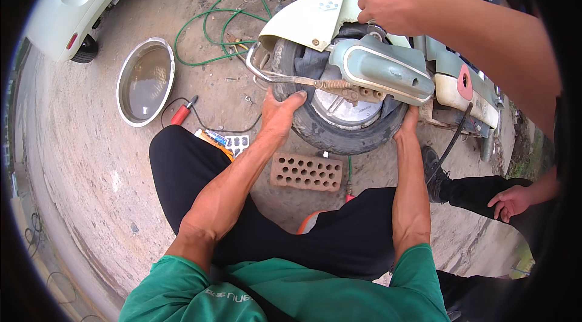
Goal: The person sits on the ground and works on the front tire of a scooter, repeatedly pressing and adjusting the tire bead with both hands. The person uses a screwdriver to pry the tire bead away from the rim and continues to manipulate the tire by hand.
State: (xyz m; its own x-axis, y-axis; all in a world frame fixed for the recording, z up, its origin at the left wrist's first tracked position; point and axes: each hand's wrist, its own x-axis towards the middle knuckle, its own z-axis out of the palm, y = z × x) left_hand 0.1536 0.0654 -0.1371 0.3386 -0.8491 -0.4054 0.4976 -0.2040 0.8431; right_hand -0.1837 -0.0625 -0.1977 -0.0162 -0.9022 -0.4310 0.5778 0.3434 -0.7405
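My left hand [282, 107] grips the left side of the scooter's black tyre [327, 134], thumb on the rubber. Around its opposite side, below a grey-green housing [382, 70], my right hand [407, 122] holds the tyre, fingers partly hidden. The wheel has a silver hub [345, 113], with a metal bar and spring [333, 84] across it and a pale mudguard [303, 22] above. A co-worker's hand [385, 4] grasps something at the metal fitting above the housing; what exactly is unclear.
A perforated brick [306, 180] lies below the wheel. To the left are a metal basin [146, 79], a red-handled tool [180, 115], patches [237, 143] and a green hose [206, 22]. A white vehicle [70, 1] stands top left. The co-worker's other hand [511, 202] and shoe [433, 170] are at right.
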